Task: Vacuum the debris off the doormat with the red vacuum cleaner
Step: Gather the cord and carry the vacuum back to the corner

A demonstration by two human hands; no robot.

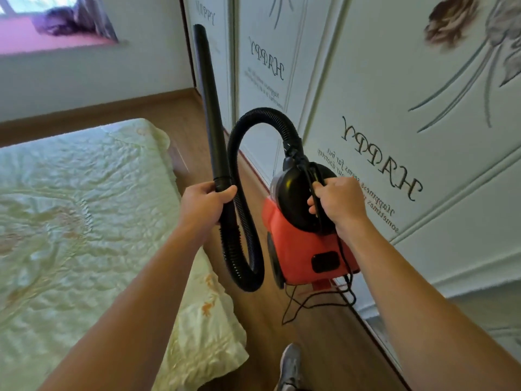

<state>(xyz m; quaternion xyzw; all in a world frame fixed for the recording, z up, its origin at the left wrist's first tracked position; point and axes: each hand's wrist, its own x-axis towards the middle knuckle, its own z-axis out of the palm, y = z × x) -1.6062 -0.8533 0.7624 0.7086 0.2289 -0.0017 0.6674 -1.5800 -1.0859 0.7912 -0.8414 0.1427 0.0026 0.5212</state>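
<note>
The red vacuum cleaner hangs in the air in front of me, red body below, black top above. My right hand is shut on its black handle and cord. A ribbed black hose loops from the top of the vacuum down and back up to a rigid black tube that points up and away. My left hand grips the lower end of that tube where it meets the hose. A thin black power cord dangles under the vacuum. No doormat is in view.
A bed with a pale green quilted cover fills the left side. White wardrobe doors with "HAPPY" lettering run along the right. A narrow strip of wooden floor lies between them. My grey shoe shows at the bottom.
</note>
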